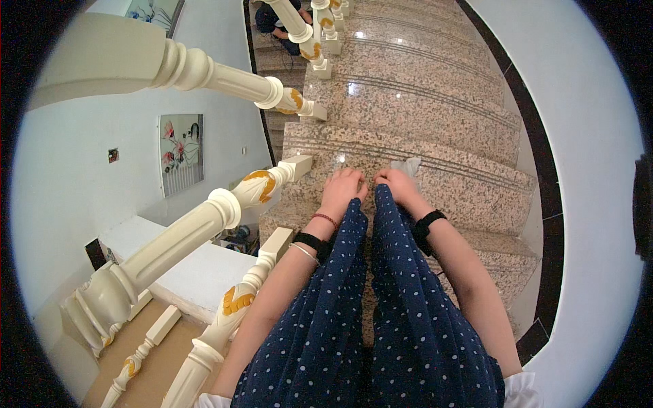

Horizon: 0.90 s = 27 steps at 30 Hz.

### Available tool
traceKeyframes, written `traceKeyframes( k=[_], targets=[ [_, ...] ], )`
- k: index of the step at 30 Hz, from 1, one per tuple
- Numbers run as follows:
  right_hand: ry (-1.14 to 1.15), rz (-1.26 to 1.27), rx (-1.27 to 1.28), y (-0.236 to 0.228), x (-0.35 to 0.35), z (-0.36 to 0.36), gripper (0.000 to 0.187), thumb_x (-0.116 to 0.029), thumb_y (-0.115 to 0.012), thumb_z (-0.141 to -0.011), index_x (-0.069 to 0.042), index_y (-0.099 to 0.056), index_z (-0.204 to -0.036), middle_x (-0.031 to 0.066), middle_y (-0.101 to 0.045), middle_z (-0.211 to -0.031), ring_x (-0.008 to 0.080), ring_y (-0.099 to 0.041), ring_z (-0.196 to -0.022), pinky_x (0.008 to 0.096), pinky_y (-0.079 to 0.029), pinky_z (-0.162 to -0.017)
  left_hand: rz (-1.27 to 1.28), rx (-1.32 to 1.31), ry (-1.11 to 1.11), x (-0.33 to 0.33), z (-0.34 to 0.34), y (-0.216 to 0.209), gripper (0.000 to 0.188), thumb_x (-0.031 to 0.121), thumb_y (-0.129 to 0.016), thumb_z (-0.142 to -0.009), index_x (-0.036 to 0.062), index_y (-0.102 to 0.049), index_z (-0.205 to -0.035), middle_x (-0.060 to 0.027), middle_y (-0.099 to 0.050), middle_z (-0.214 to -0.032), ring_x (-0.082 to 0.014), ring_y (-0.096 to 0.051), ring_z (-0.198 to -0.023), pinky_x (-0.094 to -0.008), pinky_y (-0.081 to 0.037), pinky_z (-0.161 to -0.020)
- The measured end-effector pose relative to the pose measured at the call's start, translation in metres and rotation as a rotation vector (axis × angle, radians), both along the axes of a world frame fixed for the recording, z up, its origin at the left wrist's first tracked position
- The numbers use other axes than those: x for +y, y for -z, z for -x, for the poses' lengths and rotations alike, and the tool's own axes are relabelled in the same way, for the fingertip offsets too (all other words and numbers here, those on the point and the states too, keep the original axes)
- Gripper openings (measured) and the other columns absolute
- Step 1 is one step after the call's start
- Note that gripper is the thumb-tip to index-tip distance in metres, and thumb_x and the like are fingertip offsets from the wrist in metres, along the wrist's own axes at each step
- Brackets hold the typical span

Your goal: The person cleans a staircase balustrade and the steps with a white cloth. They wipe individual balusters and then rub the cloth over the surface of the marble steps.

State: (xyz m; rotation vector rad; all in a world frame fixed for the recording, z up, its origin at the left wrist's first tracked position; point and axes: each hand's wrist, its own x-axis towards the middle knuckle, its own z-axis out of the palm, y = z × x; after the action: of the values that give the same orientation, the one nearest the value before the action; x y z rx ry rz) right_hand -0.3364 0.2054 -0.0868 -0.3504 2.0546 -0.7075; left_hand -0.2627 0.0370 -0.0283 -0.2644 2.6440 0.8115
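My left hand [345,189] is by my left knee, over the speckled stone stair, with its fingers loosely bent, slightly apart and holding nothing. Beside it, at my right knee, my right hand [400,186] has its fingers curled inward. A crumpled pale grey cloth [410,165] shows from under the far side of that hand, against the stair step [449,178]. The fingertips on the cloth are partly hidden. Dark bands circle both wrists, and dark blue dotted trousers [306,326] cover my bent legs.
Cream balusters with gold trim [224,207] line the left side, beyond which the stairwell drops to a lower level. Pink-brown steps [408,81] continue ahead toward a white wall [578,102] on the right. Another person [280,27] crouches at the far left, behind balusters.
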Motion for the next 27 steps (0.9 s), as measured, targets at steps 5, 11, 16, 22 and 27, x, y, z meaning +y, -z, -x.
traceKeyframes(
  k=[5,11,16,22,27],
  targets=[
    [0.036,0.019,0.027,-0.003,0.005,0.0,0.031,-0.034,-0.052,-0.079,-0.013,-0.068,-0.096,0.0164,-0.066,-0.092,0.0354,-0.061,-0.089,0.0432,-0.048,-0.078,-0.036,-0.083,0.013,0.003,0.007,-0.012,0.021,0.027,-0.057,-0.081,0.0113,-0.06,-0.094,-0.0094,-0.059,-0.1,-0.0306,-0.053,-0.102,-0.0433,-0.041,-0.087],
    [-0.007,-0.049,0.041,-0.02,-0.004,0.004,0.03,-0.033,-0.052,-0.08,-0.013,-0.067,-0.096,0.0159,-0.066,-0.093,0.0349,-0.061,-0.09,0.0437,-0.048,-0.078,0.01,-0.051,0.009,0.0,0.001,-0.001,0.02,0.027,-0.058,-0.08,0.0116,-0.061,-0.092,-0.0094,-0.06,-0.097,-0.0307,-0.054,-0.097,-0.0431,-0.043,-0.084],
    [0.032,-0.044,0.024,-0.02,-0.002,0.003,0.03,-0.033,-0.052,-0.079,-0.013,-0.067,-0.095,0.0166,-0.066,-0.092,0.0351,-0.061,-0.089,0.0436,-0.048,-0.078,-0.017,-0.01,0.01,0.001,0.001,0.001,0.019,0.028,-0.059,-0.08,0.0114,-0.062,-0.09,-0.0096,-0.06,-0.095,-0.0307,-0.055,-0.095,-0.0426,-0.044,-0.081],
    [0.028,-0.043,0.033,-0.022,-0.001,0.004,0.03,-0.033,-0.053,-0.078,-0.013,-0.068,-0.095,0.0163,-0.066,-0.091,0.0351,-0.062,-0.088,0.0434,-0.048,-0.078,-0.02,-0.046,0.008,0.002,0.003,-0.005,0.02,0.026,-0.058,-0.079,0.0115,-0.061,-0.092,-0.0092,-0.059,-0.096,-0.0302,-0.054,-0.097,-0.0424,-0.042,-0.086],
    [0.009,-0.059,0.032,-0.025,-0.003,0.005,0.031,-0.034,-0.053,-0.078,-0.013,-0.068,-0.095,0.0164,-0.066,-0.092,0.0345,-0.062,-0.089,0.0428,-0.048,-0.079,-0.013,-0.021,0.011,0.001,0.003,-0.003,0.02,0.029,-0.059,-0.08,0.0121,-0.062,-0.091,-0.0099,-0.06,-0.095,-0.031,-0.055,-0.095,-0.0426,-0.044,-0.082]
  ],
)
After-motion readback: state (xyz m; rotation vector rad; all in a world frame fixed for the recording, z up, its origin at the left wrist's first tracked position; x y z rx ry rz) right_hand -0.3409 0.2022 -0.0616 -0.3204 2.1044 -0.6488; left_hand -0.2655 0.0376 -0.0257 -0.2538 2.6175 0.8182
